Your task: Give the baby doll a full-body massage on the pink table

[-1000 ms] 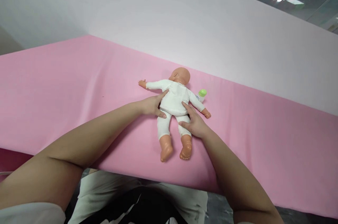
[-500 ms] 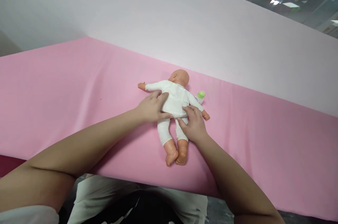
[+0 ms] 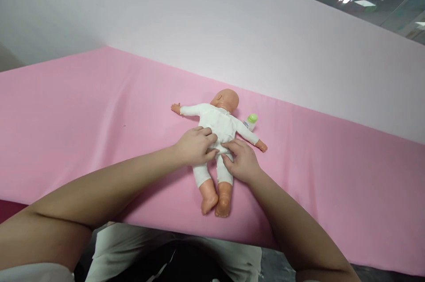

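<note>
A plastic baby doll in a white cloth suit (image 3: 217,129) lies face down on the pink cloth-covered table (image 3: 99,109), head at the far end. The left hand (image 3: 194,145) and right hand (image 3: 241,160) pinch the suit at its waist. A small green-capped bottle (image 3: 251,121) lies just right of the doll.

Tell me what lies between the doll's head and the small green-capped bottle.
Nothing but bare pink cloth. In the head view, the doll lies face down, and the bottle stands just right of its head, beside its outstretched arm, with a narrow gap between.
</note>
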